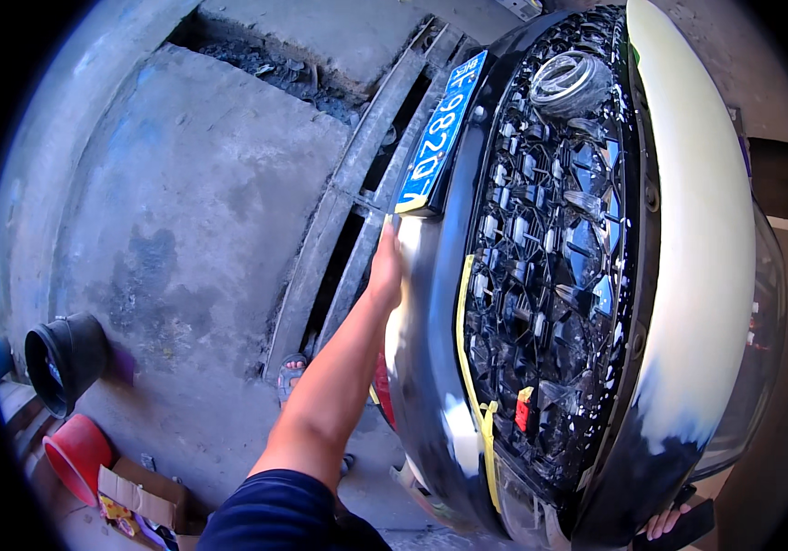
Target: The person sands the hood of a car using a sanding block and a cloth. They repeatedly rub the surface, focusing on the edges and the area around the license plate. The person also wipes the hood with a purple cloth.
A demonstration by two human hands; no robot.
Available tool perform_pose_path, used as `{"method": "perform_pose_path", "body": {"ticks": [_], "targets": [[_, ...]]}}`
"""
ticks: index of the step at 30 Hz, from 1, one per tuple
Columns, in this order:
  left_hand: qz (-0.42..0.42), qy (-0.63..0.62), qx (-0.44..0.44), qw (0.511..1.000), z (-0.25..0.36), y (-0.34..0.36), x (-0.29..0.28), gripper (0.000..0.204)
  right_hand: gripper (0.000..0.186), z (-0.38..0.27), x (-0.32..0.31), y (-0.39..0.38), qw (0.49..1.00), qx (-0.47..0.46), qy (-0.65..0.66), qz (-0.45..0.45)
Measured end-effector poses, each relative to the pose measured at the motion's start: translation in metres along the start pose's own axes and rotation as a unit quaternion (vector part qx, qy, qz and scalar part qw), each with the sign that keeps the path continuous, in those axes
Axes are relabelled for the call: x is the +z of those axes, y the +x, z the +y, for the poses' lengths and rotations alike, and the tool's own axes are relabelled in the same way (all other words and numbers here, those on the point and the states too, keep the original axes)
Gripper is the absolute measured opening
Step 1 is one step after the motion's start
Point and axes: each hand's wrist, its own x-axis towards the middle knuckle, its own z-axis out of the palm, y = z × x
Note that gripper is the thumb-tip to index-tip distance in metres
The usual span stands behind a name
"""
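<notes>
The front end of a car fills the right half of the view. My left hand [388, 262] lies along the outer edge of the bumper [431, 321], stretched out just below a blue licence plate [440, 129]; it seems to hold nothing. Down at the lower right, the fingers of my right hand [662, 522] curl against a flat black object [688, 527] beside the dark end of the hood. What kind of object it is cannot be made out. The hood edge [702, 230] is mostly pale cream, turning patchy black near that hand.
Between bumper and hood sits a black grille [541, 257] flecked white, with yellow masking tape [467, 340] along its side. A slotted floor channel [320, 257] runs left of the car. A black bucket [68, 360], a red bucket [79, 457] and a cardboard box [151, 491] stand lower left.
</notes>
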Motion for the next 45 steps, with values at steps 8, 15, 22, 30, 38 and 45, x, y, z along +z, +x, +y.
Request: {"method": "perform_pose_path", "body": {"ticks": [8, 15, 22, 30, 38, 45], "targets": [[-0.048, -0.214, -0.027, 0.975, 0.023, 0.077, 0.044, 0.081, 0.058, -0.004, -0.007, 0.003, 1.000, -0.008, -0.005, 0.018], [0.022, -0.167, -0.043, 0.985, 0.036, 0.041, 0.089, 0.077, 0.056, 0.004, -0.012, 0.000, 1.000, -0.010, -0.003, 0.028], [-0.001, -0.134, -0.058, 0.989, 0.048, 0.022, 0.113, 0.088, 0.055, 0.004, -0.016, 0.009, 1.000, -0.018, 0.000, 0.014], [0.031, 0.164, 0.036, 0.985, 0.067, -0.047, 0.147, 0.089, 0.053, -0.008, -0.014, 0.011, 0.999, -0.036, -0.010, 0.008], [0.102, 0.119, 0.299, 0.941, 0.030, -0.072, 0.108, 0.061, 0.052, -0.018, -0.009, 0.011, 0.999, -0.038, -0.025, 0.004], [0.069, 0.053, 0.154, 0.984, -0.004, -0.084, 0.007, 0.022, 0.051, -0.009, -0.012, 0.005, 0.999, -0.037, -0.025, 0.017]]}}
